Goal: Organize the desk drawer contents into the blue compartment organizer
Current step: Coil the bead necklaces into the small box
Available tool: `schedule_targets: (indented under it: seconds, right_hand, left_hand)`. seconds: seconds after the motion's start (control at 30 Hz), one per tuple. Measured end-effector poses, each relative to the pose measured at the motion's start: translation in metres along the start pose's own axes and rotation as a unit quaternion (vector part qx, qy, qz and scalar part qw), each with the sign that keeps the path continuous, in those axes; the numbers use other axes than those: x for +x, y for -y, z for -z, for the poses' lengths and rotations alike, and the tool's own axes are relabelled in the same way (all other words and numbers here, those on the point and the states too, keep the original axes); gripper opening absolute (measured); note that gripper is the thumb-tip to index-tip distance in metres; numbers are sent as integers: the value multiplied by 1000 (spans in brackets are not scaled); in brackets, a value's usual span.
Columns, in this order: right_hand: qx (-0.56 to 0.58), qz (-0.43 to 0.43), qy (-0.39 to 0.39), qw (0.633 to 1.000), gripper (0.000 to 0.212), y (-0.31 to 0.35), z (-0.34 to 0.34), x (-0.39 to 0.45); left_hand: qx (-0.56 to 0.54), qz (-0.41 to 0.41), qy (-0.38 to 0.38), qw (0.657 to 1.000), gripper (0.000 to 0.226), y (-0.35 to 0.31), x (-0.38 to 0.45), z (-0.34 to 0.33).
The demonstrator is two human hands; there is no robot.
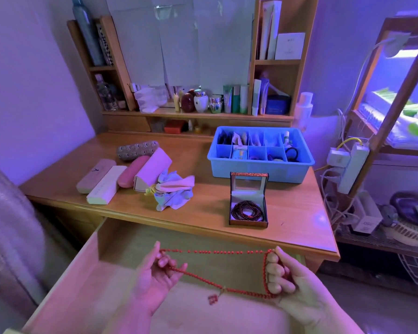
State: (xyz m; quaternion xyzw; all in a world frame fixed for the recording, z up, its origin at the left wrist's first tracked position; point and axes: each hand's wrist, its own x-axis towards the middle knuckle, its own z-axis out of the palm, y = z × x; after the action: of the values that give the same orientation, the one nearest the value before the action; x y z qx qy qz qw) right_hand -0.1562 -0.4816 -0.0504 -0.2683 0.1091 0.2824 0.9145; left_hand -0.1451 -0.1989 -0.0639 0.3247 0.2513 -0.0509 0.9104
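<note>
Both hands, left (155,273) and right (285,276), grip a red bead necklace (217,251) stretched between them over the open drawer (87,273), well short of the blue organizer (258,168) on the desk (203,203).

Smooth, lightly glossy wood for the desk (203,208), paler matt wood inside the drawer (87,273). Shiny moulded plastic for the blue organizer (258,169) at upper right; soft crumpled cloth (174,194) at centre left, beside smooth matt cases (121,179). Small glossy red beads (215,251) at the bottom; darker polished beads in the lined box (248,201).
</note>
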Motion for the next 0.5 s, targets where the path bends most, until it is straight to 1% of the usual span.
schedule_targets:
  seconds: [0.03,0.07,0.1,0.13,0.17,0.2,0.23,0.27,0.3,0.33,0.37,0.4,0.47,0.5]
  right_hand:
    - [27,20,-8,999,43,-2,-1,3]
    - [46,39,-22,998,40,-4,-2,6]
    - [57,60,-39,996,31,-7,-3,10]
    - [62,81,-57,993,19,-9,-6,12]
    - [58,98,-67,991,16,-11,-11,16]
    - [37,111,-73,990,22,-13,-14,19]
    - [-6,117,-79,990,25,-16,-17,20]
    - [-67,119,-92,986,24,-18,-21,21]
    - [-138,121,-106,977,22,-21,-24,22]
    - [-214,119,-113,963,21,-24,-26,22]
    - [-281,108,-112,947,23,-27,-28,21]
    - [-324,87,-105,936,26,-29,-32,18]
    - [-346,20,-72,935,28,-30,-33,11]
    - [-346,-17,-51,937,26,-29,-33,8]
  left_hand:
    - [-10,9,8,1000,31,7,-2,-2]
    - [7,16,8,1000,26,15,-4,-6]
    - [67,12,2,998,21,21,-7,-10]
    - [185,-10,2,983,18,27,-10,-14]
    - [339,-48,17,940,16,32,-12,-18]
    - [490,-92,42,866,14,35,-16,-23]
    - [599,-137,86,784,14,38,-20,-29]
    - [655,-161,144,724,13,41,-25,-35]
    - [676,-161,203,690,13,44,-29,-43]
    - [680,-154,246,673,14,47,-34,-50]
    - [678,-160,269,665,15,50,-37,-57]
    - [675,-187,268,661,14,51,-38,-62]
    - [669,-246,222,665,11,49,-36,-71]
    - [666,-261,193,671,20,45,-32,-71]
